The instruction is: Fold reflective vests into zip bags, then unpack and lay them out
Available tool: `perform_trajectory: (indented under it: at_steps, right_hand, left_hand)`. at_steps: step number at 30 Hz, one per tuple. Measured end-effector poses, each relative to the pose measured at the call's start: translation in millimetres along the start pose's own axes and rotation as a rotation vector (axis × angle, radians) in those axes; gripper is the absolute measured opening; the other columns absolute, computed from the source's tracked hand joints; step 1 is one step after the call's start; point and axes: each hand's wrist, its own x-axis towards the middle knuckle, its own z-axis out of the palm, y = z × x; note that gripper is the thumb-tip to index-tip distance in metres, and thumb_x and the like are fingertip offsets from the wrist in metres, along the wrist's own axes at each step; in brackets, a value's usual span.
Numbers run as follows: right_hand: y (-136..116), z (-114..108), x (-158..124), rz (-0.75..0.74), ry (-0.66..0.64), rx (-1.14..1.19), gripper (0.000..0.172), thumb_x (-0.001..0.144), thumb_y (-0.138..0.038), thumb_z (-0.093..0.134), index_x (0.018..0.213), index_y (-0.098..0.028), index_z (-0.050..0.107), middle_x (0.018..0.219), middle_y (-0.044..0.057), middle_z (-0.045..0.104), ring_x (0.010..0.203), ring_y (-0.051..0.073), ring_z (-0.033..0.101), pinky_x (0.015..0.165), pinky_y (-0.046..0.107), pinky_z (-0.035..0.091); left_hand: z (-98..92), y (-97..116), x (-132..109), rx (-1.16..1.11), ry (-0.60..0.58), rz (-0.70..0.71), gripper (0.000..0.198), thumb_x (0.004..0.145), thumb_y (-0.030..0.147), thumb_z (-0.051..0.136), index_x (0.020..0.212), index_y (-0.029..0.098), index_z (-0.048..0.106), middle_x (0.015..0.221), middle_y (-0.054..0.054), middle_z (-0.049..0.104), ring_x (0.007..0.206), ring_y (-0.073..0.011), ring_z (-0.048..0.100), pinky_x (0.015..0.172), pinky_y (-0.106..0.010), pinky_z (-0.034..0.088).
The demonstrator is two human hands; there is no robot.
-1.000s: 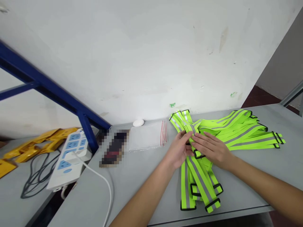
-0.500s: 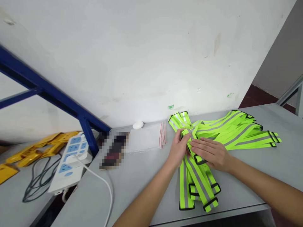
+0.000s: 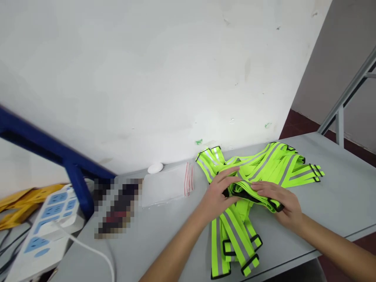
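A folded bundle of neon-yellow reflective strap (image 3: pixel 249 192) with a grey stripe and black buckle is held between both hands. My left hand (image 3: pixel 219 192) grips its left end, thumb below and fingers above. Around the right end, my right hand (image 3: pixel 282 201) has its fingers on top, with the thumb hidden. Beneath and behind the bundle lie more neon reflective straps (image 3: pixel 272 160), spread over the table. Several strap ends with black buckles (image 3: pixel 237 231) hang toward the table's front edge.
Clear zip bags (image 3: pixel 164 186) with red seals lie left of the straps, near a white oval object (image 3: pixel 155 168) and a blurred-out item (image 3: pixel 119 209). A power strip (image 3: pixel 49 223) with a white cable, yellow items (image 3: pixel 29 201) and a blue metal frame (image 3: pixel 58 152) are at left.
Both hands have lifted and tilted the folded strap bundle, so its layered edge now shows. My right hand has moved from lying flat on it to gripping its end. The view has shifted right.
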Motion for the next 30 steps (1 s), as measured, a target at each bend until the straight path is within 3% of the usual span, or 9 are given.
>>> perform_trajectory:
  at_steps: [3, 6, 9, 11, 16, 19, 23, 30]
  right_hand:
    - [-1, -16, -20, 0.072, -0.012, -0.051, 0.032, 0.092, -0.016, 0.044, 0.12, -0.021, 0.059, 0.113, 0.012, 0.071, 0.11, 0.025, 0.065, 0.089, 0.041, 0.053]
    - [-1, -31, -39, 0.159, -0.027, -0.123, 0.032, 0.087, -0.013, 0.052, 0.117, -0.021, 0.06, 0.112, 0.011, 0.071, 0.113, 0.026, 0.062, 0.092, 0.042, 0.05]
    - [-2, -41, -56, 0.209, -0.055, -0.156, 0.035, 0.085, -0.01, 0.054, 0.117, -0.022, 0.061, 0.118, 0.011, 0.067, 0.116, 0.027, 0.058, 0.095, 0.045, 0.047]
    - [-2, -45, -66, 0.24, -0.08, -0.173, 0.035, 0.084, -0.009, 0.054, 0.115, -0.022, 0.062, 0.12, 0.012, 0.063, 0.114, 0.026, 0.057, 0.093, 0.044, 0.047]
    - [-2, -55, -79, 0.325, -0.108, -0.296, 0.04, 0.082, -0.006, 0.052, 0.117, -0.023, 0.06, 0.109, 0.011, 0.056, 0.104, 0.024, 0.054, 0.083, 0.041, 0.047]
    - [-5, -63, -82, 0.289, -0.129, -0.458, 0.042, 0.08, -0.004, 0.052, 0.117, -0.023, 0.059, 0.108, 0.01, 0.054, 0.099, 0.025, 0.052, 0.081, 0.043, 0.043]
    - [-14, -71, -78, 0.319, -0.2, -0.585, 0.044, 0.077, -0.004, 0.054, 0.117, -0.022, 0.06, 0.109, 0.011, 0.052, 0.099, 0.026, 0.049, 0.081, 0.043, 0.038]
    - [-30, -76, -67, 0.472, -0.243, -0.677, 0.035, 0.083, -0.018, 0.059, 0.118, -0.018, 0.058, 0.103, 0.011, 0.058, 0.093, 0.025, 0.051, 0.082, 0.043, 0.037]
  left_hand:
    - [9.2, 7, 7, 0.151, -0.157, 0.206, 0.03, 0.089, 0.018, 0.057, 0.118, 0.023, 0.054, 0.121, -0.006, 0.065, 0.123, -0.0207, 0.052, 0.11, -0.042, 0.031]
    - [21.1, 13, 15, 0.255, -0.19, 0.338, 0.025, 0.089, 0.022, 0.058, 0.114, 0.02, 0.055, 0.104, -0.006, 0.068, 0.107, -0.0197, 0.058, 0.107, -0.041, 0.032]
    - [33.4, 17, 23, 0.327, -0.282, 0.323, 0.048, 0.085, 0.026, 0.064, 0.13, 0.019, 0.047, 0.099, -0.006, 0.066, 0.101, -0.022, 0.056, 0.096, -0.039, 0.04]
    - [40.2, 19, 28, 0.36, -0.36, 0.299, 0.053, 0.082, 0.028, 0.068, 0.13, 0.021, 0.047, 0.099, -0.005, 0.066, 0.099, -0.023, 0.054, 0.09, -0.038, 0.041]
    - [51.0, 27, 35, 0.404, -0.382, 0.329, 0.017, 0.084, 0.029, 0.063, 0.098, 0.02, 0.059, 0.099, -0.003, 0.064, 0.096, -0.0212, 0.054, 0.093, -0.04, 0.036]
    - [57.8, 35, 40, 0.445, -0.425, 0.325, 0.022, 0.082, 0.028, 0.066, 0.1, 0.019, 0.057, 0.105, -0.005, 0.061, 0.1, -0.022, 0.054, 0.093, -0.039, 0.037]
    - [68.5, 44, 47, 0.504, -0.476, 0.307, 0.042, 0.084, 0.028, 0.067, 0.121, 0.017, 0.048, 0.104, -0.005, 0.062, 0.096, -0.0222, 0.057, 0.086, -0.037, 0.039]
    - [75.6, 50, 58, 0.625, -0.449, 0.472, 0.007, 0.089, 0.02, 0.058, 0.094, 0.018, 0.055, 0.085, -0.002, 0.059, 0.083, -0.0194, 0.055, 0.074, -0.035, 0.037]
